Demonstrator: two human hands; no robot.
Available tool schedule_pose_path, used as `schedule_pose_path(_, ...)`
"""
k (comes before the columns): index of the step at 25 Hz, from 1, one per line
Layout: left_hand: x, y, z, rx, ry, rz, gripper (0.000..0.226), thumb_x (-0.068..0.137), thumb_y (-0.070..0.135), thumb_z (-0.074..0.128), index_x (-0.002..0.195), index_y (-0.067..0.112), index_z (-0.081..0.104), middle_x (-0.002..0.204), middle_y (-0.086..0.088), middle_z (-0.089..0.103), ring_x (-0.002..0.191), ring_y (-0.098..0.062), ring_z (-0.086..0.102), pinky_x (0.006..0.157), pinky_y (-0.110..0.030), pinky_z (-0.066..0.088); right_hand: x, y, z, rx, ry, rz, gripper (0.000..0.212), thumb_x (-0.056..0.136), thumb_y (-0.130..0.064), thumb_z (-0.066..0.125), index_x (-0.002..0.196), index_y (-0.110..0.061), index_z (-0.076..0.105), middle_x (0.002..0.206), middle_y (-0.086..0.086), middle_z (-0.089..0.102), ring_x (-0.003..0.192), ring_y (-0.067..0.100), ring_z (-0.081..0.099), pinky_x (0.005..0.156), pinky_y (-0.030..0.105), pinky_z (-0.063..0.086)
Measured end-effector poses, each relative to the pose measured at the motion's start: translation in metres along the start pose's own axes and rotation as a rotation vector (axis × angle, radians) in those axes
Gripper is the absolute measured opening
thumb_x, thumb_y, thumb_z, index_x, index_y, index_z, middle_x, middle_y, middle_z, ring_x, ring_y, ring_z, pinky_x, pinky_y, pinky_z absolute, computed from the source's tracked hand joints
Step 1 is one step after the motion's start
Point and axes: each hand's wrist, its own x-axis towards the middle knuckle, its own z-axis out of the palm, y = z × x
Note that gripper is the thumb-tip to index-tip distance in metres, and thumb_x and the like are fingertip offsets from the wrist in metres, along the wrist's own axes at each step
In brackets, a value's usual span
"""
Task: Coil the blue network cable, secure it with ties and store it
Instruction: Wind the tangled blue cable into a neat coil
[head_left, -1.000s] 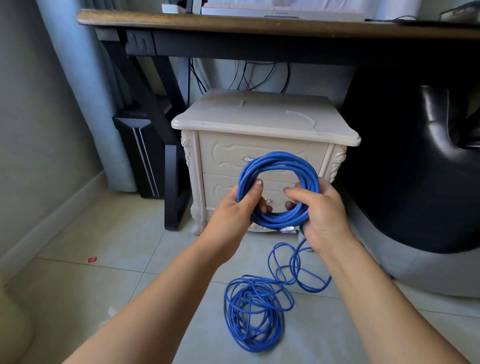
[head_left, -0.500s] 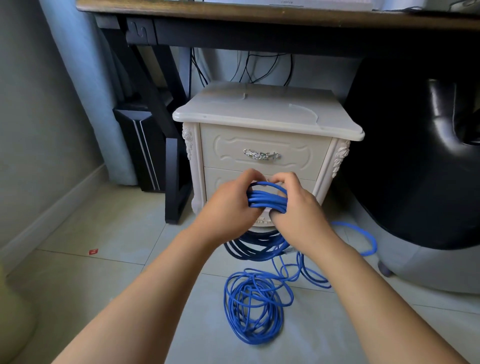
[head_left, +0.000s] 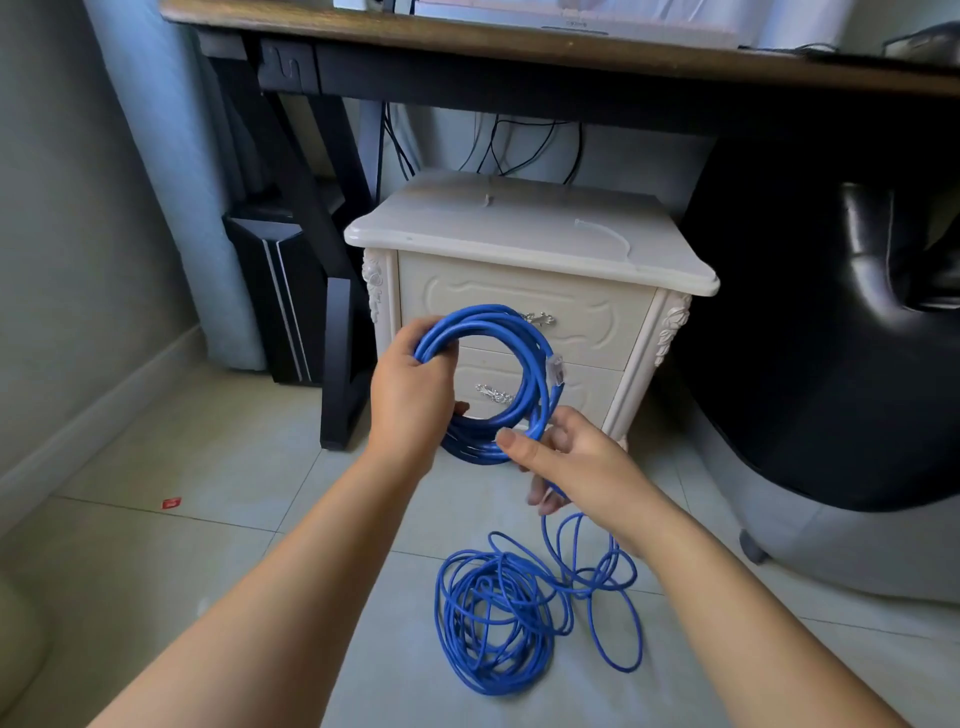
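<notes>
Dark desk up top, white nightstand under it, tiled floor. Both forearms reach forward, hands near each other but apart, in front of the nightstand drawers. Blue cable: the wound part is held upright as a ring and the rest lies in a loose pile on the floor below. Left hand grips the ring's left side, fingers curled round the strands. Right hand holds the lower right, thumb on top, with a strand running down to the pile. Clear plug on the ring's right side.
</notes>
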Motion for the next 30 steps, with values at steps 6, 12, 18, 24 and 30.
schedule_pose_path(6,-0.015,0.000,0.013,-0.215,0.016,-0.201,0.014,0.098,0.015,0.051,0.094,0.022,0.063,0.070,0.001,0.042,0.053,-0.013,0.037,0.052,-0.026,0.053,0.012,-0.001,0.006,0.222,0.319,0.001,0.037,0.074,-0.044,0.079,0.093,-0.018,0.060,0.070,-0.009,0.053,0.059,0.005,0.051,0.060,0.027,0.040)
schedule_pose_path(12,-0.037,-0.009,0.025,-0.494,-0.054,-0.466,0.008,0.101,0.015,0.050,0.101,0.016,0.057,0.051,0.005,0.038,0.039,-0.011,0.049,0.063,-0.032,0.047,0.018,-0.003,0.005,0.697,0.248,0.086,0.036,0.085,-0.016,0.071,0.114,-0.006,0.051,0.090,0.018,0.072,0.071,0.030,0.068,0.086,0.048,0.054)
schedule_pose_path(18,-0.035,-0.018,0.023,-0.231,-0.131,-0.333,0.006,0.097,0.020,0.056,0.094,0.018,0.061,0.068,0.001,0.056,0.075,-0.020,0.060,0.081,-0.032,0.046,0.017,0.002,0.001,0.337,0.394,-0.026,0.014,0.090,-0.029,0.067,0.089,-0.016,0.062,0.070,0.010,0.073,0.067,0.016,0.070,0.070,0.027,0.058)
schedule_pose_path(24,-0.025,-0.007,0.004,0.405,-0.368,0.231,0.068,0.078,0.015,0.072,0.136,0.038,0.045,0.119,0.011,0.057,0.108,-0.003,0.058,0.090,-0.018,0.048,0.019,0.005,-0.019,-0.324,0.507,-0.174,0.013,0.087,-0.029,0.061,0.082,-0.017,0.059,0.066,0.001,0.069,0.069,0.026,0.062,0.063,0.036,0.051)
schedule_pose_path(30,-0.020,-0.006,0.004,0.802,-0.460,0.429,0.061,0.080,0.016,0.063,0.137,0.032,0.047,0.117,0.004,0.061,0.105,-0.015,0.058,0.088,-0.031,0.049,0.016,0.004,-0.003,-0.841,0.446,-0.261,0.016,0.089,-0.027,0.056,0.082,-0.022,0.043,0.066,-0.003,0.043,0.071,0.031,0.041,0.059,0.033,0.030)
